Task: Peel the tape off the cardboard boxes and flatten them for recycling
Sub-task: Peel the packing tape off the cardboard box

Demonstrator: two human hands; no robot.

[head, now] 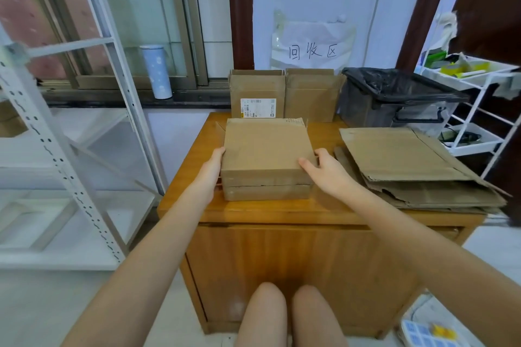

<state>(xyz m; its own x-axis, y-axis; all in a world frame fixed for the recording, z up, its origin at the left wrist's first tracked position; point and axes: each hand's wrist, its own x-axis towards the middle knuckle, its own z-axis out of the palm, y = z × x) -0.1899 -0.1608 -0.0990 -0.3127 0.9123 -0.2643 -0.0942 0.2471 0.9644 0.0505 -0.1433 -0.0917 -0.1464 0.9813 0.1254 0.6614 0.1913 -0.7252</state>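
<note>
A brown cardboard box sits near the front of the wooden cabinet top, its far flaps partly raised. My left hand holds its left side, fingers hidden behind the edge. My right hand grips its right side, thumb lying on the top face. Behind it stand two more boxes, one with a white shipping label and one plain, both with open top flaps. A pile of flattened cardboard lies on the right of the cabinet top.
A bin lined with a black bag stands at the back right. A white wire trolley with small items is at the far right, a white metal shelf frame at the left. A pale flask stands on the window sill.
</note>
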